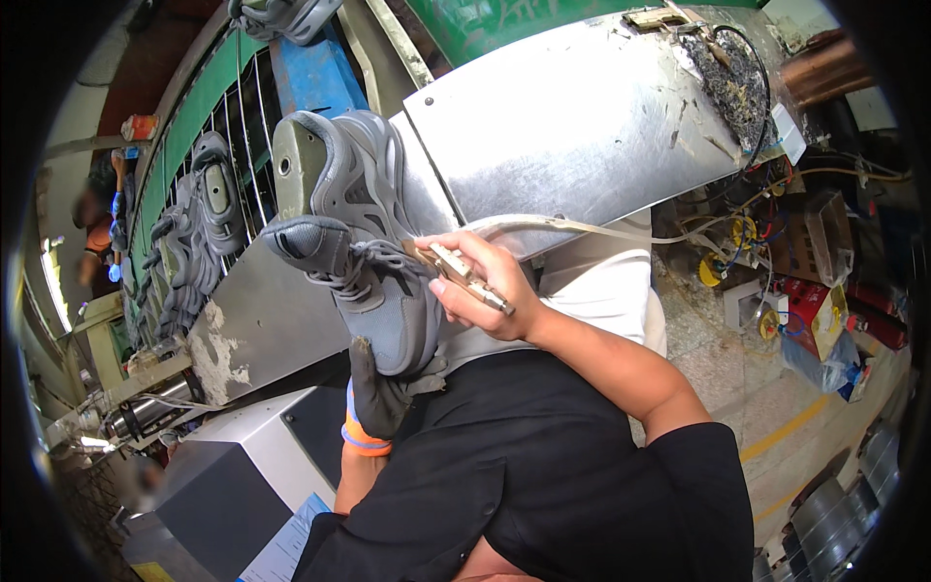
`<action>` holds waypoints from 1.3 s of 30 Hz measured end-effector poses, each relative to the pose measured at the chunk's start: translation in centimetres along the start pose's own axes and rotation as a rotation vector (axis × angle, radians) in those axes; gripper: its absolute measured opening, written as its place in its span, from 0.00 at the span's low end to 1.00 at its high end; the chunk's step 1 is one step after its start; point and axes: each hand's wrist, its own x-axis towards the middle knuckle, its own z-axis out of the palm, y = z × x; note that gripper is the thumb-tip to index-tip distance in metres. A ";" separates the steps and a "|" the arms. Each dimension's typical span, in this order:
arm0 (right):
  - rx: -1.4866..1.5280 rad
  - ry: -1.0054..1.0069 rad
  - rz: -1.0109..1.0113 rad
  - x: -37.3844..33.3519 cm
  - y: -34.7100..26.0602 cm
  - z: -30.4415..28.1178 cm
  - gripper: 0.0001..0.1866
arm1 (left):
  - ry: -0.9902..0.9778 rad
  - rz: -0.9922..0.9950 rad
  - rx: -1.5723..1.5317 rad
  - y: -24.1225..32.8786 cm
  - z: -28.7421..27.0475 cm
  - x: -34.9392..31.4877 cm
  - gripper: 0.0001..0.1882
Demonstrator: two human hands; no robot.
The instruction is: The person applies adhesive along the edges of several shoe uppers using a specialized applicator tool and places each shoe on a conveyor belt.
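Grey shoe (373, 242) held up before the person's chest, sole end cupped from below by the gloved left hand (376, 396), fingers closed round its lower end; bare right hand (490, 291) closed on a small metal tool (464, 274), its tip set at the laces, with a pale hose (572, 227) trailing off to the right; steel panel (582, 116) directly behind; more grey shoes (199, 228) hang on a green rack (194, 116) to the left, well apart. In my judgement the work at the laces is best done with the shoe braced firmly from beneath, the tool tip kept close to the upper, and the hose kept slack and off the shoe.
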 end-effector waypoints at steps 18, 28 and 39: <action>-0.113 0.025 0.291 -6.2 -7.8 -2.8 0.20 | -0.373 -0.256 -0.162 -1.1 4.5 3.3 0.46; -0.193 0.174 0.200 -5.4 -10.8 -1.4 0.19 | -0.599 -0.240 -0.159 -0.4 9.1 6.5 0.48; -0.679 0.259 -0.279 -4.3 -2.9 -2.6 0.24 | -0.463 -0.009 -0.091 0.0 10.9 10.9 0.35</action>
